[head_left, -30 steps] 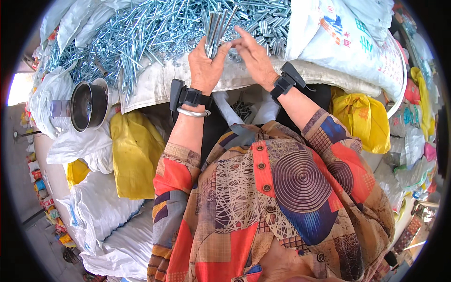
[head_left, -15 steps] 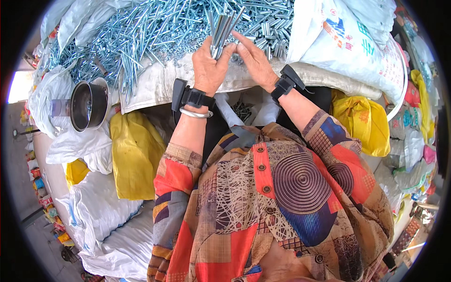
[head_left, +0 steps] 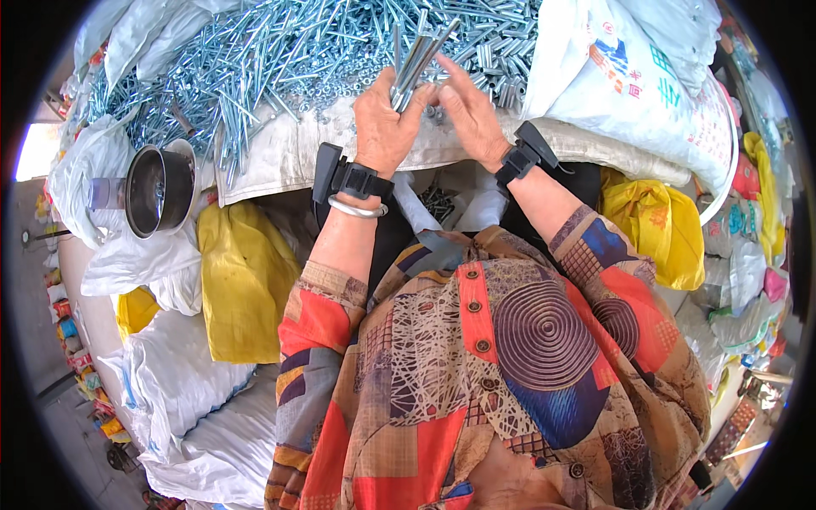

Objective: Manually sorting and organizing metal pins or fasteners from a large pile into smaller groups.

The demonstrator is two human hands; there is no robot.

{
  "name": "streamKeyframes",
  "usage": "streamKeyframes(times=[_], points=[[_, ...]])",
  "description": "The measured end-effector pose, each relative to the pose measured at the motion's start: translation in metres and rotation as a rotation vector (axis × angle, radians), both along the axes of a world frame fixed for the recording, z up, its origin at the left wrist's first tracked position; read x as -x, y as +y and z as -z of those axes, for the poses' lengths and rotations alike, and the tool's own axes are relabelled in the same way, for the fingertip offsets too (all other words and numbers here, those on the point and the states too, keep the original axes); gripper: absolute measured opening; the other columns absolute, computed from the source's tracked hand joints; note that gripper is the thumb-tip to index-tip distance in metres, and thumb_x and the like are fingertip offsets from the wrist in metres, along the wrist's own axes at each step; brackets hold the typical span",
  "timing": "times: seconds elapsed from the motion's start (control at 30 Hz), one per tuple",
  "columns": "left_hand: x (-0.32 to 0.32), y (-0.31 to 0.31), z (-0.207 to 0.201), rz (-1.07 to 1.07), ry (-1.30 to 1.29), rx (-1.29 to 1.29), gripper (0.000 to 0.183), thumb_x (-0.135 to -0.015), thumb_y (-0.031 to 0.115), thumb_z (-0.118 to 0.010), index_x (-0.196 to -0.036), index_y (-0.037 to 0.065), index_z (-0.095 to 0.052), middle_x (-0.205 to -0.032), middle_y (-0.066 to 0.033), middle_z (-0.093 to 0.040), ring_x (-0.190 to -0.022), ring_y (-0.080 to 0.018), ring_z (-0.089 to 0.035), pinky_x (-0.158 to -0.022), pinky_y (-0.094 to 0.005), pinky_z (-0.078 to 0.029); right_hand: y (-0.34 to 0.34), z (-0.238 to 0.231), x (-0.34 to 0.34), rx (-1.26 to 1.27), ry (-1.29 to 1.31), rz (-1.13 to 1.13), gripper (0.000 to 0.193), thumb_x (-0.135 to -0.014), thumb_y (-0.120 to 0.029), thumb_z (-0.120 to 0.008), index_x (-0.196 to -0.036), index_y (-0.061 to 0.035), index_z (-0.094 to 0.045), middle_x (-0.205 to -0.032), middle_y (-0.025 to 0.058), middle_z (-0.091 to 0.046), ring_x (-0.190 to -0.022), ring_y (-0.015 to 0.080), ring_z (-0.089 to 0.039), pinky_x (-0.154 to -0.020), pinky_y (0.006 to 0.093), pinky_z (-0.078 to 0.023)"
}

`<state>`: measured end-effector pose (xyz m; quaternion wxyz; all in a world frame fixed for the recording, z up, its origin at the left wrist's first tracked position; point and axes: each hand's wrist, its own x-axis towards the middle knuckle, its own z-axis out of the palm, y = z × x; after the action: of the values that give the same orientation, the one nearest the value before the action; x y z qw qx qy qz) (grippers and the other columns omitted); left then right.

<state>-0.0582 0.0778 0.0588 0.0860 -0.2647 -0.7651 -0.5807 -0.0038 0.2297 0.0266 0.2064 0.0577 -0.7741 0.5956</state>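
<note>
My left hand (head_left: pixel 384 129) is wrapped round a bundle of shiny metal rods (head_left: pixel 416 66), which point up and lean to the right. Beside it, my right hand (head_left: pixel 473 117) has its fingers stretched out toward the bundle, its thumb close to my left thumb. I cannot tell whether the right fingertips touch the metal. Beyond both hands spreads a pile of long thin metal rods (head_left: pixel 280 55). Short metal tubes (head_left: pixel 507 70) lie heaped on its right side, and small nuts (head_left: pixel 334 87) are scattered near its front edge.
A pale cloth (head_left: pixel 280 157) hangs over the work surface's front edge. At the left stands a dark metal pot (head_left: pixel 146 194). A printed white sack (head_left: pixel 633 102) lies right of the pile. Yellow bags (head_left: pixel 242 285) and white sacks (head_left: pixel 183 374) sit to my left; another yellow bag (head_left: pixel 653 229) is at right.
The bundle in my left hand has shifted slightly right and tilts more to the right. My right hand has moved a little to the right and stays beside it.
</note>
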Motion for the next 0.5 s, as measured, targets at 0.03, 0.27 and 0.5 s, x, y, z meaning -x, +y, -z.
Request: streamKeyframes(times=[0.03,0.27,0.5], points=[[0.0,-0.001,0.001,-0.005,0.012,0.039,0.027,-0.086,0.023,-0.076,-0.095,0.0,-0.066,-0.069,-0.0052,-0.066,-0.059,-0.0088,-0.056,-0.056,-0.0283,-0.047,0.004,-0.004,-0.002,0.053,-0.064,0.045,0.065,-0.1,-0.049,-0.049,-0.144,-0.0017,-0.04,-0.085,0.0077,-0.06,-0.083,0.017,-0.057,-0.078,0.0323,-0.047],[0.0,-0.001,-0.001,-0.01,0.015,0.049,0.03,-0.085,0.026,-0.077,-0.096,0.0,-0.066,-0.073,-0.0075,-0.068,-0.061,-0.013,-0.059,-0.059,-0.0302,-0.049,0.007,0.01,0.002,-0.324,0.08,-0.063,0.029,-0.097,-0.021,-0.055,-0.115,-0.0003,-0.06,-0.087,0.0163,-0.062,-0.082,0.0376,-0.061,-0.073,0.042,-0.048],[0.001,0.004,0.001,-0.036,0.047,-0.024,0.041,-0.084,0.031,-0.075,-0.092,-0.007,-0.06,-0.067,-0.0196,-0.063,-0.057,-0.0261,-0.058,-0.056,-0.0371,-0.047,0.003,0.005,0.004,-0.449,0.065,-0.013,0.017,-0.087,-0.014,-0.067,-0.092,0.0003,-0.06,-0.084,0.02,-0.06,-0.08,0.0417,-0.058,-0.069,0.0474,-0.046]])
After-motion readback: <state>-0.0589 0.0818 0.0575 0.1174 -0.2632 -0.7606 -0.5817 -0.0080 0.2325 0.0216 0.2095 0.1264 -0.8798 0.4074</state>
